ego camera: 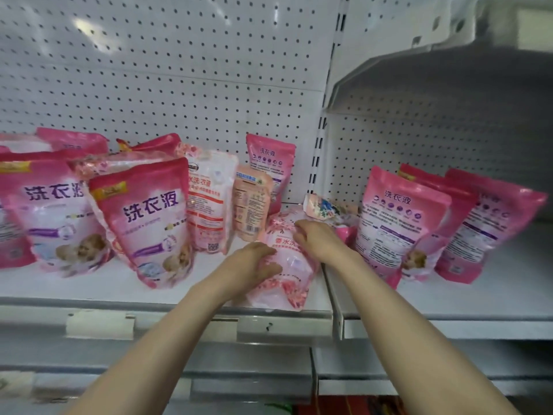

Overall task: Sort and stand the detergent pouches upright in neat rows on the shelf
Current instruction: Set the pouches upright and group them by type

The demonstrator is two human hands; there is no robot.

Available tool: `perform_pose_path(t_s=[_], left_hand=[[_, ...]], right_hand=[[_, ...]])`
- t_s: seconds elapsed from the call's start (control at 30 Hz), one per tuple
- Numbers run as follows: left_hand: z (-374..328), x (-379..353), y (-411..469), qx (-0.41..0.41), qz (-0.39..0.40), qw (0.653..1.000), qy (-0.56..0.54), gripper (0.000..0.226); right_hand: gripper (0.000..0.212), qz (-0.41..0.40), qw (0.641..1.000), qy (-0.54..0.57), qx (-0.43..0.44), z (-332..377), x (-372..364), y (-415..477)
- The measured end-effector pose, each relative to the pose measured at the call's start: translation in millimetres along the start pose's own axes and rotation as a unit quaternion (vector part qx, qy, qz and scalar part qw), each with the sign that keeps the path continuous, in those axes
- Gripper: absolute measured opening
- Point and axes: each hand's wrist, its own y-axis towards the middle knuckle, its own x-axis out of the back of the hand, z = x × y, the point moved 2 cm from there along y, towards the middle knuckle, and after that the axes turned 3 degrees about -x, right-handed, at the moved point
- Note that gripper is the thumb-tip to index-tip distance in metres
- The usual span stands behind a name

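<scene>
Halfway-ish I reckon: most pouches (149,217) stand on the shelf (74,284), rows messy, while left hand (254,262) and right hand (317,238) grip a flat pouch (294,254) by its front edge.

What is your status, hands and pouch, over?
Left hand and right hand grip pale pink floral plastic pouch. Pouch lying at white metal shelf front, not upright. Small crumpled pouch lies behind it.

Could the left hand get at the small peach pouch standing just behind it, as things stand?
Probably yes: the left hand holds the flat pale pouch, but nothing stands between it and the peach pouch.
</scene>
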Motion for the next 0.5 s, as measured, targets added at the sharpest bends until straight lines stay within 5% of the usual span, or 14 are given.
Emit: perform_pose_path(t_s=[0.17, 0.27, 0.4, 0.5], left_hand=[[-0.6, -0.8, -15.2, -0.004, -0.031, 0.999, 0.013, 0.055], [-9.8, 21.0, -31.4, -0.063, -0.169, 0.978, 0.102, 0.053], [-25.4, 76.2, -49.9, -0.102, -0.377, 0.906, 0.162, 0.049], [-26.0, 113.3, -55.3, -0.082, -0.417, 0.886, 0.183, 0.05]], right_hand=[[0.018, -0.006, 0.995, 0.089, -0.047, 2.9, 8.1, 18.1], [0.016, -0.08, 0.986, 0.143, 0.023, 13.2, 36.9, 10.9], [0.009, -0.121, 0.949, 0.262, 0.128, 50.1, 79.7, -10.7], [0.003, -0.138, 0.928, 0.291, 0.188, 75.9, 101.8, -15.4]])
